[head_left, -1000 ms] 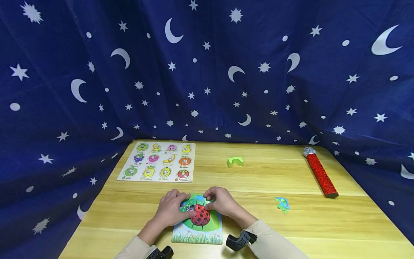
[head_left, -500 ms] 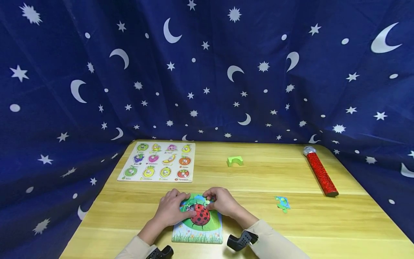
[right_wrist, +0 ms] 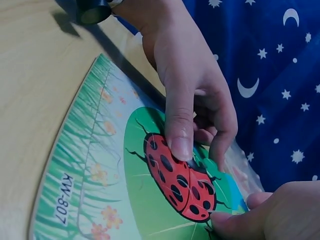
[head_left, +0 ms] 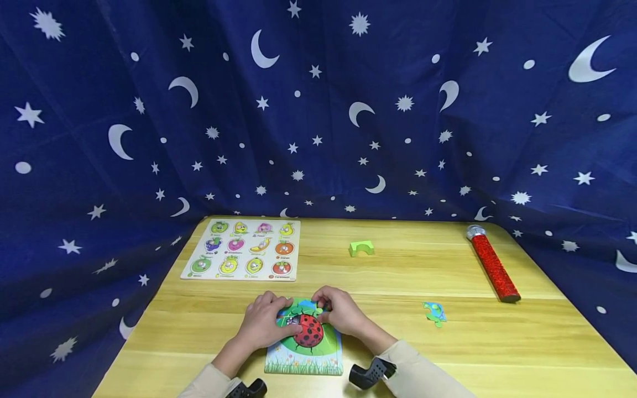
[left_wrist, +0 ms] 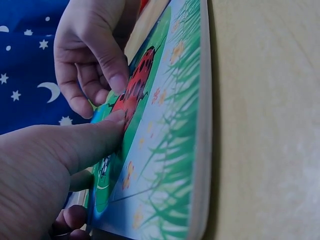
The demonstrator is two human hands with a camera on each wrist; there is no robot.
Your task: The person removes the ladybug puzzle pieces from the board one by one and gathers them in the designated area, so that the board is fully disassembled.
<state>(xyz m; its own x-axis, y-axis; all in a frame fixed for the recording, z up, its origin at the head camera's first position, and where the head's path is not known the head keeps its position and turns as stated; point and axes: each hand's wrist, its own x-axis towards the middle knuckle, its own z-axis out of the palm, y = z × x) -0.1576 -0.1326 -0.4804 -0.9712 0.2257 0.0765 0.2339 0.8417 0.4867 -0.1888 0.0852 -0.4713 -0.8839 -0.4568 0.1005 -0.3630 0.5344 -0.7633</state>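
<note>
A ladybug jigsaw puzzle (head_left: 303, 359) with a grassy lower border lies flat on the table before me. My left hand (head_left: 266, 320) holds its left side, thumb pressed on the ladybug's head end and fingers about the upper left edge. At the upper right part, my right hand (head_left: 343, 315) pinches a green puzzle piece (right_wrist: 200, 156) between thumb and fingers; most of that piece is hidden. In the right wrist view the thumb touches the red ladybug (right_wrist: 175, 180). A loose blue and green puzzle piece (head_left: 435, 313) lies to the right, apart from both hands.
A fruit peg board (head_left: 239, 249) lies at the back left of the wooden table (head_left: 398, 354). Behind the puzzle stands a green arch block (head_left: 361, 247). A glittery red toy microphone (head_left: 492, 265) lies at the right. A starry blue curtain (head_left: 318, 110) encloses the back and sides.
My right fingers shift slightly at the puzzle's upper right, with the green piece moving a little there. The left hand stays in place.
</note>
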